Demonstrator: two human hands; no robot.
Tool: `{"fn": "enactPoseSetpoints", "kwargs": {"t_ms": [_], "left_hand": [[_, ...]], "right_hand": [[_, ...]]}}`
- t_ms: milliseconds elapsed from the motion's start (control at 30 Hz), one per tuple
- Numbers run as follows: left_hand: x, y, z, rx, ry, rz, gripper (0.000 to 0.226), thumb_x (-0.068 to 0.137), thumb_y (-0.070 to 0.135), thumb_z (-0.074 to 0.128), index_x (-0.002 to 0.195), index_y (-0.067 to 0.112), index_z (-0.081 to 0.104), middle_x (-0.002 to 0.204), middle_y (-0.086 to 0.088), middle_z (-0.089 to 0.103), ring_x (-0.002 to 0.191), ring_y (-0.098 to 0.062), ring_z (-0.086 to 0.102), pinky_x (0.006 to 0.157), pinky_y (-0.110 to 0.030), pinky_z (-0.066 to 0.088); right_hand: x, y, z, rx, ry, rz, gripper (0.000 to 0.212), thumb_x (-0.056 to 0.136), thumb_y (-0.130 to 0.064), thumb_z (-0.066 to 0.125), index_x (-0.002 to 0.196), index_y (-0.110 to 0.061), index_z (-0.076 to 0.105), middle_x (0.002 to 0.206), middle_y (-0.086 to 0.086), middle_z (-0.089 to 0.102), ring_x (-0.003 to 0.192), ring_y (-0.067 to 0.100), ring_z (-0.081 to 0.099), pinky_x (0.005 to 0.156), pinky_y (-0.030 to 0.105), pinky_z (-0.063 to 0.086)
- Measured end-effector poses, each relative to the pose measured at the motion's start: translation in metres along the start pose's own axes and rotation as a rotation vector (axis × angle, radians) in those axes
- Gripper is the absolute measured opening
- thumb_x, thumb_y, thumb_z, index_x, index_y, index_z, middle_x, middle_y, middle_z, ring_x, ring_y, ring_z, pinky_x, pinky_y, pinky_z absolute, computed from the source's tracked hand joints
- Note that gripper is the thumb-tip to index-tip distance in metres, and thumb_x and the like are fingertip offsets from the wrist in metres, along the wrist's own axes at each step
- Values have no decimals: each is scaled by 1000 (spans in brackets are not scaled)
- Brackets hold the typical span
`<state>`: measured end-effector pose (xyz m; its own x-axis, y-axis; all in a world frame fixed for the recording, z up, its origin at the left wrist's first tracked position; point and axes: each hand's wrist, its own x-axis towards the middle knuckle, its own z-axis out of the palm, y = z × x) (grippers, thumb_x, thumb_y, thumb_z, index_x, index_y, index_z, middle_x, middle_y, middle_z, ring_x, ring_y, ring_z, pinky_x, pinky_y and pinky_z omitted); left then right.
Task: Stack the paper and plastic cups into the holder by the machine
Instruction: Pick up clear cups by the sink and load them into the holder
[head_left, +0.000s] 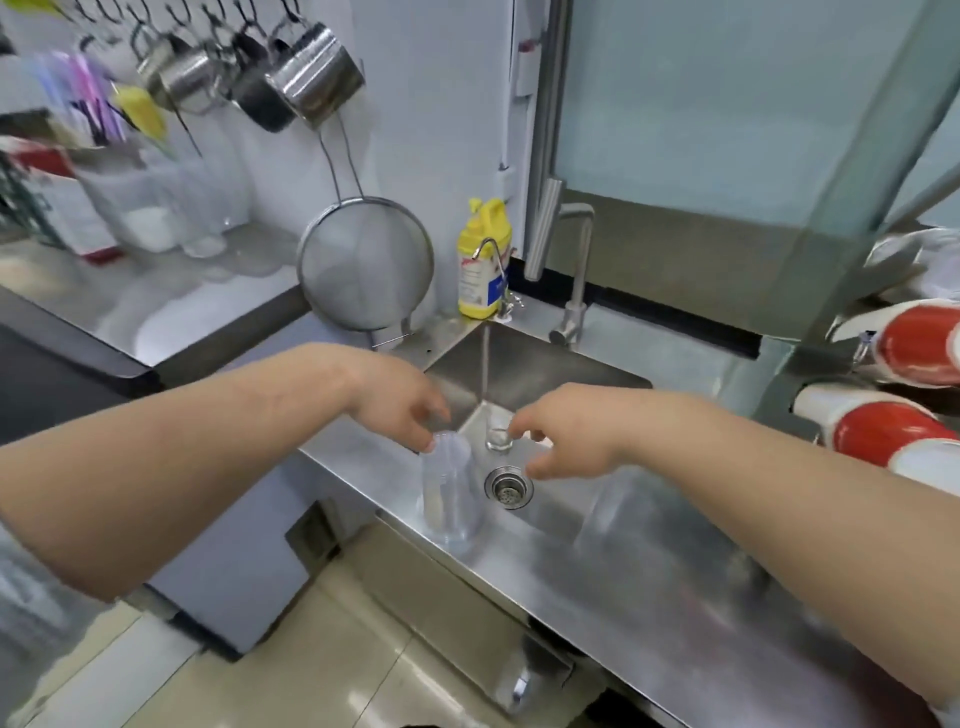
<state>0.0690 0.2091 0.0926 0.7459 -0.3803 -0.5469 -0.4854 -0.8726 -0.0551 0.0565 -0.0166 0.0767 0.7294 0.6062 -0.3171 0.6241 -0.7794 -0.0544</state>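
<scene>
**Cups over the sink, water running**

Water (485, 364) falls in a thin stream from the small curved tap (492, 248) into the steel sink (540, 364), the landmark here. Your left hand (400, 402) reaches over the sink's left rim, fingertips pinching the top edge of a clear plastic cup (448, 493), which hangs upright just left of the drain strainer (509, 486). Your right hand (563, 434) is over the sink's middle, fingers curled loosely; a second clear cup (605, 506), faint and blurred, appears below it against the sink's right wall, and whether your fingers actually grip it cannot be told. A small clear glass (500, 439) stands in the basin directly under the stream, just behind the drain strainer.

Right of the sink, red-and-white paper cups (883, 434) lie stacked on their sides, rims toward you. At the sink's back left corner stands a yellow bottle (483, 260), with a round mesh strainer (365, 262) hanging on the wall left of it. The tall square faucet (576, 270) rises behind the sink.
</scene>
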Motion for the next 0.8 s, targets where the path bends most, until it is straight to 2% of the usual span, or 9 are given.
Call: {"fn": "enactPoseSetpoints", "kwargs": {"t_ms": [167, 367, 500, 567, 633, 700, 733, 767, 800], "left_hand": [[7, -29, 46, -165, 22, -81, 61, 94, 48, 56, 148, 24, 42, 146, 2, 51, 128, -18, 52, 98, -24, 38], [33, -46, 112, -287, -19, -157, 73, 93, 52, 53, 156, 30, 24, 158, 0, 34, 140, -20, 41, 110, -34, 35], [51, -45, 147, -441, 22, -154, 79, 90, 55, 56, 156, 29, 22, 154, -3, 39, 138, -24, 42, 111, -39, 37], [59, -41, 161, -522, 45, -145, 79, 87, 53, 60, 154, 26, 27, 141, -3, 48, 130, -24, 48, 106, -38, 41], [67, -38, 173, -590, 72, -139, 65, 83, 50, 64, 140, 26, 43, 115, 0, 53, 112, -24, 56, 93, -36, 47], [75, -34, 186, -647, 113, -122, 35, 80, 45, 67, 109, 34, 53, 98, 3, 52, 97, -23, 58, 85, -36, 49], [77, -33, 189, -677, 125, -106, 23, 78, 41, 68, 94, 41, 50, 93, 4, 51, 92, -22, 57, 80, -33, 48], [79, -31, 192, -710, 130, -92, 24, 78, 39, 68, 85, 43, 46, 89, 6, 49, 88, -20, 55, 76, -30, 45], [81, -30, 195, -747, 148, -82, 26, 78, 38, 69, 85, 43, 45, 89, 7, 47, 87, -18, 53, 75, -28, 42]], "right_hand": [[50, -18, 23, 140, 74, -16, 62, 84, -47, 55, 140, -27, 36, 132, 7, 51, 120, 27, 48, 95, 34, 42], [86, -36, 51, 298, 74, -2, 79, 84, -45, 57, 150, -25, 19, 149, 7, 31, 133, 26, 38, 106, 42, 36], [99, -44, 69, 355, 89, -4, 84, 82, -42, 61, 151, -24, 16, 152, 6, 24, 137, 25, 31, 109, 39, 32], [107, -45, 77, 369, 100, -1, 86, 81, -40, 63, 151, -22, 16, 152, 5, 23, 139, 23, 27, 111, 37, 30], [113, -47, 82, 393, 102, 1, 86, 81, -39, 65, 150, -21, 17, 152, 3, 23, 139, 21, 27, 111, 35, 29], [118, -49, 87, 411, 111, 3, 83, 80, -36, 66, 149, -21, 22, 150, 3, 28, 137, 19, 31, 109, 31, 31], [119, -49, 90, 419, 131, 5, 80, 79, -35, 66, 147, -22, 26, 147, 3, 33, 134, 19, 34, 107, 29, 32], [119, -49, 93, 429, 155, 7, 77, 78, -33, 67, 145, -22, 31, 142, 3, 36, 130, 19, 38, 104, 28, 34], [118, -50, 95, 443, 177, 7, 74, 77, -32, 68, 142, -23, 34, 138, 3, 39, 126, 19, 42, 102, 28, 36]]}}
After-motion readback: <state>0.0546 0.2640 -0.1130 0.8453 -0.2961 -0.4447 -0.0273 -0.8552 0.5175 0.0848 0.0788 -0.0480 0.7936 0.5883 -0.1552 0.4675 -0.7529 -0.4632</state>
